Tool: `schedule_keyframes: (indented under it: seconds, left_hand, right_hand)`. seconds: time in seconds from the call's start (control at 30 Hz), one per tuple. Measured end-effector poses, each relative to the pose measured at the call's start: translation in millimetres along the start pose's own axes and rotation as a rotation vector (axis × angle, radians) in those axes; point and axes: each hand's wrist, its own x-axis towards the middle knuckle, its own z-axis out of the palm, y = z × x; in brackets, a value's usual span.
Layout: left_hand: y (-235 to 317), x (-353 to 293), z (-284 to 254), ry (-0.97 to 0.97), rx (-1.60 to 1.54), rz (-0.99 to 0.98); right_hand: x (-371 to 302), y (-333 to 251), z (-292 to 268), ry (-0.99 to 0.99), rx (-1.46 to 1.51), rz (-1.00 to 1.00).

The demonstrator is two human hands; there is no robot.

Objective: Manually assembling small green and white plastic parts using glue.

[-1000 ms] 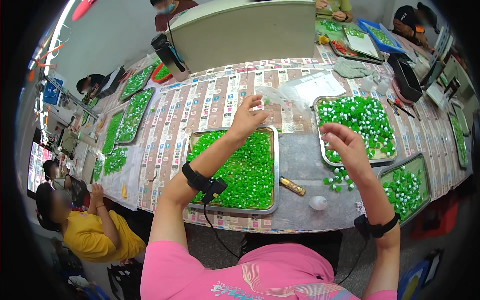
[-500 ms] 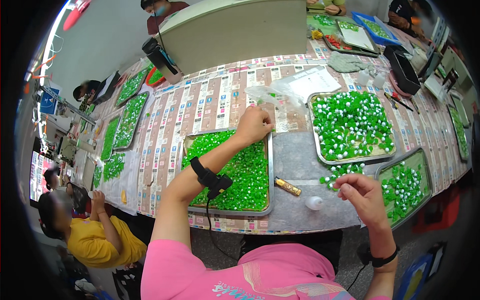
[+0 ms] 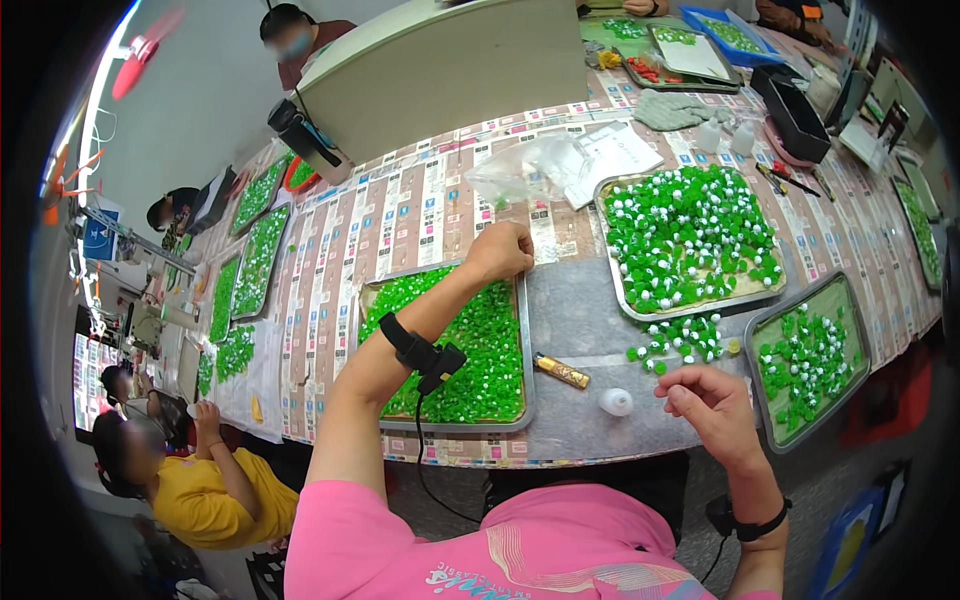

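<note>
My left hand (image 3: 498, 252) is over the far right corner of a metal tray (image 3: 527, 370) filled with small green pieces (image 3: 455, 360). Its fingers are curled in and pressed together; whatever they may hold is hidden. My right hand (image 3: 715, 412) is raised above the near side of the grey sheet (image 3: 575, 315), thumb and index finger bent into a pinch. I cannot make out anything between them. Just beyond those fingertips lies a loose pile of green pieces with white eye-like balls (image 3: 685, 338). A small white dropper bottle (image 3: 616, 402) stands left of the right hand.
A gold and black lighter (image 3: 562, 371) lies beside the left tray. Trays of green-and-white pieces stand at right, one larger (image 3: 690, 240) and one tilted (image 3: 812, 365). Beyond are a plastic bag (image 3: 530, 170), white bottles (image 3: 742, 140) and a flask (image 3: 300, 135). A co-worker in yellow (image 3: 220, 490) sits left.
The view has shifted slightly. My right hand has come a little nearer to me, uncovering more of the loose pile. My left hand stays at the tray's corner.
</note>
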Motion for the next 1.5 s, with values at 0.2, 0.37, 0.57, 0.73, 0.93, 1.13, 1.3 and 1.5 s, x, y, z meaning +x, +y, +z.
schedule_keyframes:
  seconds: [0.2, 0.37, 0.57, 0.73, 0.93, 1.13, 1.3, 1.5]
  left_hand:
    - [-5, 5, 8, 0.051, -0.103, 0.051]
    - [-8, 5, 2, -0.025, -0.379, 0.034]
    - [-17, 6, 2, -0.017, -0.443, 0.089]
    - [-18, 7, 6, 0.026, -0.483, 0.092]
    - [-2, -7, -3, 0.078, -0.507, 0.098]
    - [-17, -12, 2, 0.129, -0.434, 0.150]
    - [-6, -32, -5, 0.161, -0.328, 0.214]
    - [-8, -86, -19, 0.115, -0.147, 0.269]
  right_hand:
    - [-6, 11, -3, 0.012, 0.016, 0.024]
    - [-10, 15, -3, 0.031, 0.019, 0.058]
    - [-12, 21, 2, 0.027, 0.042, 0.061]
    - [-14, 24, 5, 0.027, 0.034, 0.072]
    - [-18, 26, 5, 0.063, 0.047, 0.085]
    - [-19, 26, 7, 0.071, 0.060, 0.095]
    - [-21, 25, 7, 0.083, 0.051, 0.092]
    - [-30, 31, 2, 0.147, 0.026, 0.074]
